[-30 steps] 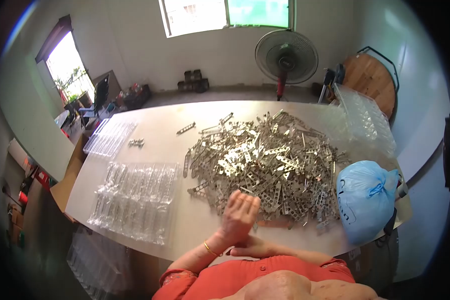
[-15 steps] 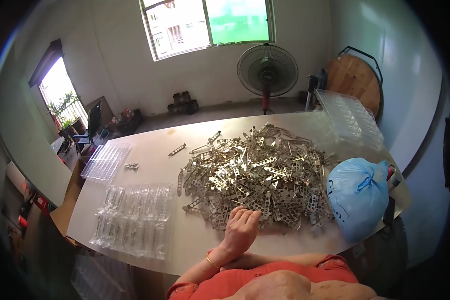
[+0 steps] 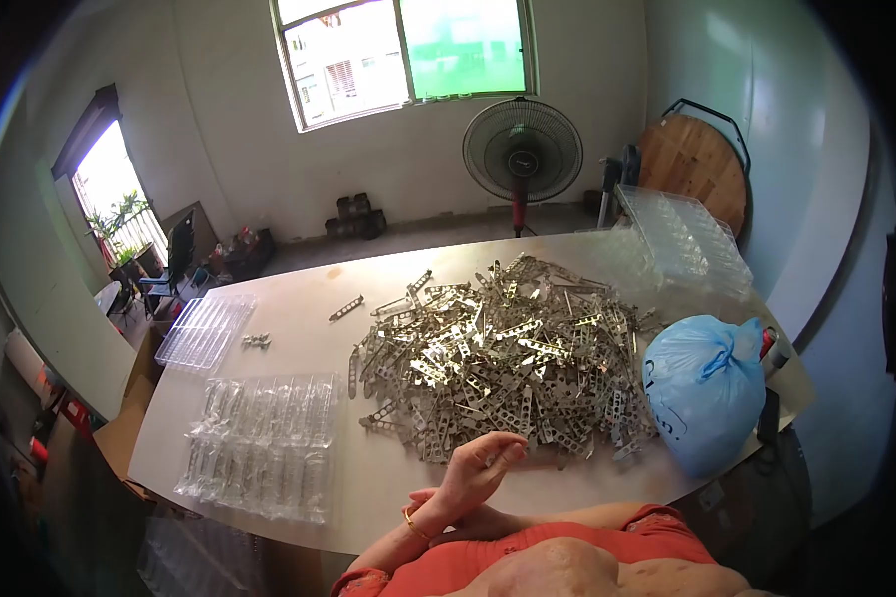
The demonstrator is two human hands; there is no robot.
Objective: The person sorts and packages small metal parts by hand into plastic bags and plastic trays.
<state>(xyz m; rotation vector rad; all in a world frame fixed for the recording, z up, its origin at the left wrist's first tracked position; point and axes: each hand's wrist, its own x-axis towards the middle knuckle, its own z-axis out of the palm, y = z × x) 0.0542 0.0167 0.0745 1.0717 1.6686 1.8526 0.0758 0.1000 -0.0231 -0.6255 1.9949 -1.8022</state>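
Observation:
My left hand (image 3: 476,472), with a gold bangle at its wrist, is at the near edge of a heap of metal strips (image 3: 508,358). Its fingers are bent and held together, and nothing shows in them. My right hand (image 3: 424,497) is crossed beneath the left wrist; only a bit of its fingers shows, and the rest is hidden. The heap of perforated strips covers the middle of the table (image 3: 368,497). One loose strip (image 3: 346,307) lies off its upper left side.
Clear plastic trays (image 3: 259,448) lie at the left, another tray (image 3: 206,333) behind them beside small metal pieces (image 3: 257,340). A tied blue bag (image 3: 705,398) stands right of the heap. More trays (image 3: 682,239) sit at the back right, near a fan (image 3: 522,154).
My left hand has turned, its fingers now pointing more to the right, and sits slightly lower in view. More of my right hand's fingers shows beside the left wrist. The view has shifted a little.

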